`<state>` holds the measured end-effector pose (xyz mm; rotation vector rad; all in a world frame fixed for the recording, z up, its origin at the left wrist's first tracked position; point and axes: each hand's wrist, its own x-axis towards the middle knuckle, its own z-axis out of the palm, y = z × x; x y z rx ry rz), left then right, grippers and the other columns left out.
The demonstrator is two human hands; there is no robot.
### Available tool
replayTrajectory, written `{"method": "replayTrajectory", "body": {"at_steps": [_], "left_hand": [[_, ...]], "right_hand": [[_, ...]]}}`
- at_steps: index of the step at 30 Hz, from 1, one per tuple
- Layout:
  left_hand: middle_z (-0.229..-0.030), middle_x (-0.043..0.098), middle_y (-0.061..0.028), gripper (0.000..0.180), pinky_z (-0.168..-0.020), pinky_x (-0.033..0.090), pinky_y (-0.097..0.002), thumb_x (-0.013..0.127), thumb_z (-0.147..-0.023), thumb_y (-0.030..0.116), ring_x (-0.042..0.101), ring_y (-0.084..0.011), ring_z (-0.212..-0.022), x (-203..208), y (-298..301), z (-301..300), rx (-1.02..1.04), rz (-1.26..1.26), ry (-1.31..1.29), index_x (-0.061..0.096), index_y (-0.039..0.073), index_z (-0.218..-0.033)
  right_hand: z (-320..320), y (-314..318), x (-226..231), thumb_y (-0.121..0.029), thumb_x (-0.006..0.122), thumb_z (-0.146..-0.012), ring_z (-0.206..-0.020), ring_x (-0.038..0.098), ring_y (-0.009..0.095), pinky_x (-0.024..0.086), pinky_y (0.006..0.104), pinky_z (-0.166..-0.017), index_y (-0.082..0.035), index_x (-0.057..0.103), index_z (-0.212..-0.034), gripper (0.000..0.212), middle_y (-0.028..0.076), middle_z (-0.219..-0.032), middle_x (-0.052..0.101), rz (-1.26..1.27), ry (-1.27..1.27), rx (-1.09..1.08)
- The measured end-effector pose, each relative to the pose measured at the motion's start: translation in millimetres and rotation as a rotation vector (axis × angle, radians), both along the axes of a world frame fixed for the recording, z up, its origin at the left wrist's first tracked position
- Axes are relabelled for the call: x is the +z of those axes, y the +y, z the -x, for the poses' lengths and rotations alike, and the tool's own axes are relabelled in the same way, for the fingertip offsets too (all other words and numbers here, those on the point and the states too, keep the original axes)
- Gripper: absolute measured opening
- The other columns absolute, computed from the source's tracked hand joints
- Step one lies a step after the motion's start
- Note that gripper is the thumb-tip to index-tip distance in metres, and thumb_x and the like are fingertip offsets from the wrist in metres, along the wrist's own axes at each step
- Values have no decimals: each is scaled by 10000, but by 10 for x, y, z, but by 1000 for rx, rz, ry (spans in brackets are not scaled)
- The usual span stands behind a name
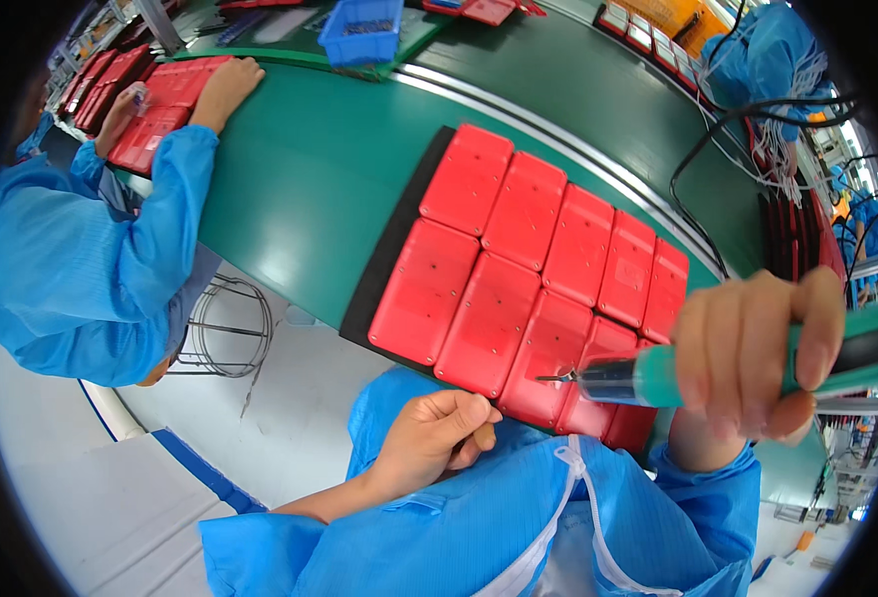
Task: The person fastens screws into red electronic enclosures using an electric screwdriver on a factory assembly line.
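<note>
My right hand (743,353) is wrapped round a green electric screwdriver (660,376) with a dark nose. Its thin bit points left, over one of the red plastic cases (547,350); I cannot tell whether the tip touches it. Several such cases lie in two rows on a black board (391,261), with small holes or screws near their corners. By the near edge of the board, my left hand (437,435) is closed, thumb pressed to the fingers. What it holds, if anything, is hidden.
Under the board runs a green worktop (305,169) with a metal rail (548,129) behind it. To the left, a co-worker in blue (91,269) handles more red cases (150,139). A blue bin (361,32) stands at the back. Black cables (703,149) hang at right.
</note>
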<state>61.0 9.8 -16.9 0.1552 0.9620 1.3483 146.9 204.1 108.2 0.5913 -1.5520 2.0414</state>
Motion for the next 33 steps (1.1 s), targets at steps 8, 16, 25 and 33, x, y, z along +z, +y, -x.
{"method": "replayTrajectory", "body": {"at_steps": [8,16,25,33], "left_hand": [[-551,453,-41,281,-399,249,-180,399,-890,287,314,-65,-441,238,109,160,288,-148,-255,488,38,-797],[-529,430,-35,294,-406,241,-185,388,-893,295,294,-72,-444,267,72,224,272,-154,-288,493,45,-781],[-531,433,-36,301,-406,249,-183,389,-892,299,305,-68,-444,230,78,273,277,-169,-316,478,42,-764],[-529,432,-32,316,-400,248,-179,369,-899,318,307,-69,-441,123,26,313,226,-139,-261,478,53,-766]], "right_hand": [[180,-565,127,-114,613,-766,-367,461,64,441,180,-405,-101,406,-800,210,2,-501,477,171,165,-345],[312,-617,80,-137,599,-780,-358,450,77,426,190,-368,-101,407,-808,197,-2,-482,474,40,99,-307],[355,-575,62,-138,596,-783,-365,465,82,441,196,-382,-92,420,-844,191,2,-500,492,-2,89,-259],[477,-492,-33,-109,615,-765,-428,519,85,468,214,-410,-76,421,-854,216,27,-549,526,-146,91,-23]]}}
